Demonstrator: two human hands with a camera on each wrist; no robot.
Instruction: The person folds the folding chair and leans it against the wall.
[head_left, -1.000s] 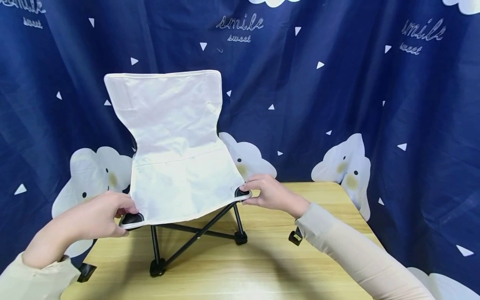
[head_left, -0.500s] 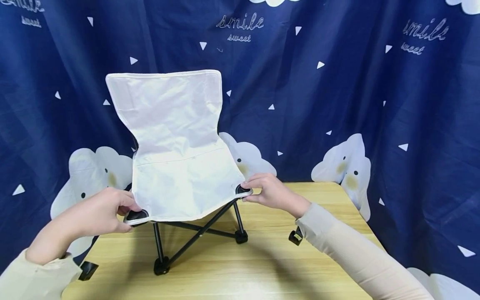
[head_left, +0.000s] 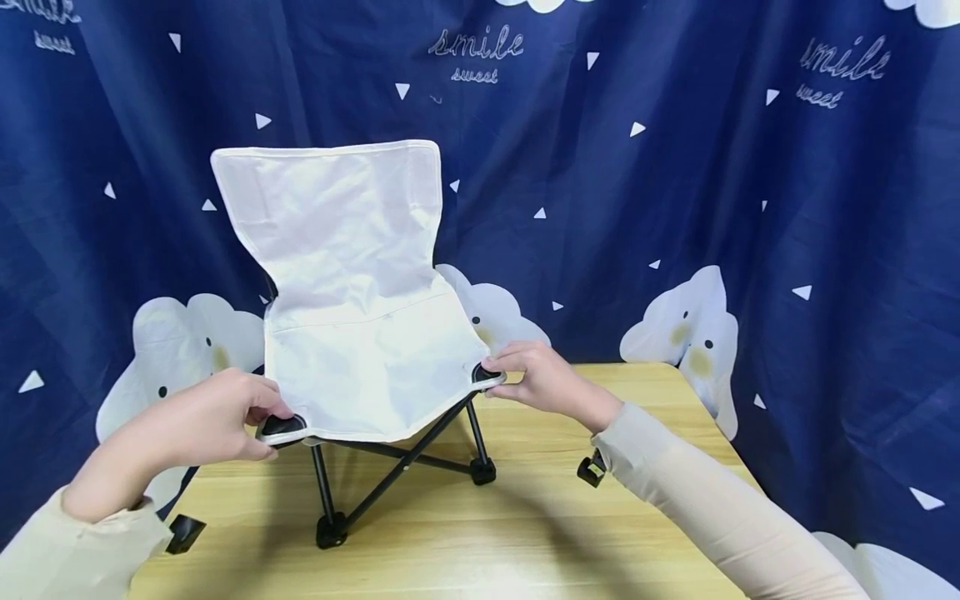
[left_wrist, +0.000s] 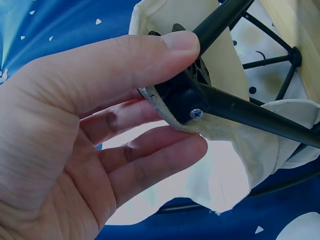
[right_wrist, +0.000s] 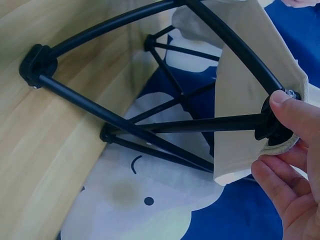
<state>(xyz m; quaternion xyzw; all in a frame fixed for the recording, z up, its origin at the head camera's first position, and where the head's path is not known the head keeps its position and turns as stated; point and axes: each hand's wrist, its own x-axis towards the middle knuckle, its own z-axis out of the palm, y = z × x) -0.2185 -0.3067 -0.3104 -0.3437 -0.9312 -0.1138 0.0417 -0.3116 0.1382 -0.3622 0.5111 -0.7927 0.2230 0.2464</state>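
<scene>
At the left side, the left hand (head_left: 210,421) pinches the left front seat corner (head_left: 284,425) between thumb and fingers. At centre, the folding chair (head_left: 367,358), with white fabric (head_left: 337,225) and crossed black legs (head_left: 407,466), stands upright on the wooden table (head_left: 465,554). At the right side, the right hand (head_left: 547,381) pinches the right front seat corner (head_left: 481,375) likewise.

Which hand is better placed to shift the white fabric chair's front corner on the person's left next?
Probably the left hand: it pinches that black-patched white corner. The right hand holds the other black-patched front corner and would have to let go and reach across.
</scene>
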